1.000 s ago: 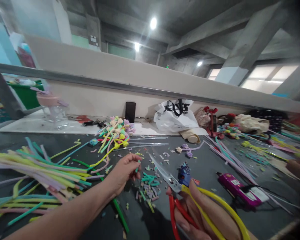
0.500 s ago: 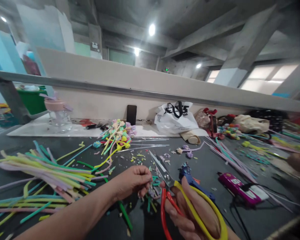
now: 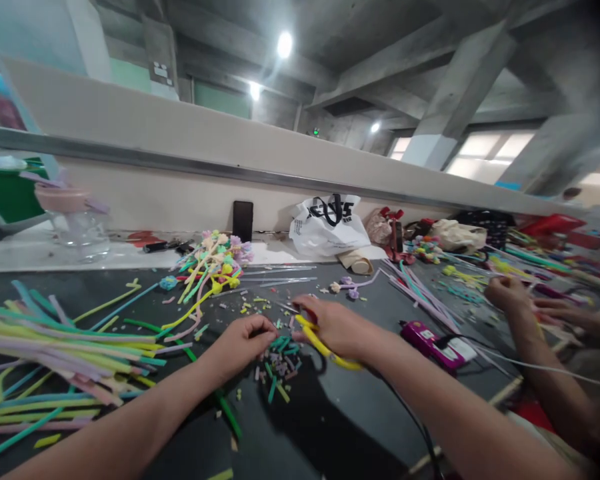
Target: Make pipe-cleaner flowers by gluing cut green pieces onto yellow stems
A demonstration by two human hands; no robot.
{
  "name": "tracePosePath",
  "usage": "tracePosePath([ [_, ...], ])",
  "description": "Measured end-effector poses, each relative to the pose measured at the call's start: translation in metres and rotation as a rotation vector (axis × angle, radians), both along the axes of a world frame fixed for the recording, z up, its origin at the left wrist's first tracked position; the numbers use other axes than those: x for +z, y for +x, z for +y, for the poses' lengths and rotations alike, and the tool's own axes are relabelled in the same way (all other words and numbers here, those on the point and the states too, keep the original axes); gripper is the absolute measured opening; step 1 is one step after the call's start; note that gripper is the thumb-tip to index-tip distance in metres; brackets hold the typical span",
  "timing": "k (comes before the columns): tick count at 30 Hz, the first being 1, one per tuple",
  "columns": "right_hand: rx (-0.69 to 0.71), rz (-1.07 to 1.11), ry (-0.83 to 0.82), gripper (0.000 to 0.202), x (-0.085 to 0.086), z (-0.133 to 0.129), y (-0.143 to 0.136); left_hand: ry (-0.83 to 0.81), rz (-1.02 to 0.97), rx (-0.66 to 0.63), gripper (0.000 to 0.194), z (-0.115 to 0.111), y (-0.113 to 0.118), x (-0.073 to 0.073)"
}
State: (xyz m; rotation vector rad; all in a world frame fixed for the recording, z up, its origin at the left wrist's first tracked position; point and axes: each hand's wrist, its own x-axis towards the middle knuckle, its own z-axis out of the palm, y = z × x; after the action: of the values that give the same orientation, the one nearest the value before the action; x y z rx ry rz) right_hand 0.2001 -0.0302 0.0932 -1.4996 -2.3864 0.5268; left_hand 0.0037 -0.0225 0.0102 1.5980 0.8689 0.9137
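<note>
Near the middle of the frame, the left hand (image 3: pixel 245 340) has its fingers curled, tips drawn together just above a heap of cut pieces (image 3: pixel 285 363); whether they pinch a piece is too small to tell. The right hand (image 3: pixel 337 327) has its fingers closed over the scissors (image 3: pixel 325 348), palm down, the yellow handle running out beneath toward the lower right; that grip probably leaves the heap open between both hands. How wide the blades stand is hidden. The stems (image 3: pixel 80 337) lie bunched at the left of the counter (image 3: pixel 260 433), seemingly to suit the left hand's reach. The flowers (image 3: pixel 215 267) sit farther back, likely out of the cutting space. The phone (image 3: pixel 243 220) leans on the partition (image 3: pixel 180 193), presumably for support, with the bag (image 3: pixel 325 230) to its right.
</note>
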Motion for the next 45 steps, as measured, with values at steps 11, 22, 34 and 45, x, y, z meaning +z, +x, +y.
tracePosePath([
  [11,0.093,-0.444,0.133,0.061,-0.023,0.101,-0.023,-0.075,0.004,-0.017,0.021,0.002,0.002,0.002],
  [22,0.075,0.244,0.305,0.019,-0.066,0.034,-0.049,-0.13,-0.305,0.304,0.014,0.014,0.007,-0.003],
  [34,0.192,0.151,0.608,0.021,-0.07,0.033,-0.038,-0.086,-0.16,0.391,0.012,0.013,0.011,-0.002],
  [45,-0.152,0.689,0.17,0.015,-0.074,0.039,-0.035,-0.115,-0.301,0.323,0.013,0.02,-0.001,0.012],
])
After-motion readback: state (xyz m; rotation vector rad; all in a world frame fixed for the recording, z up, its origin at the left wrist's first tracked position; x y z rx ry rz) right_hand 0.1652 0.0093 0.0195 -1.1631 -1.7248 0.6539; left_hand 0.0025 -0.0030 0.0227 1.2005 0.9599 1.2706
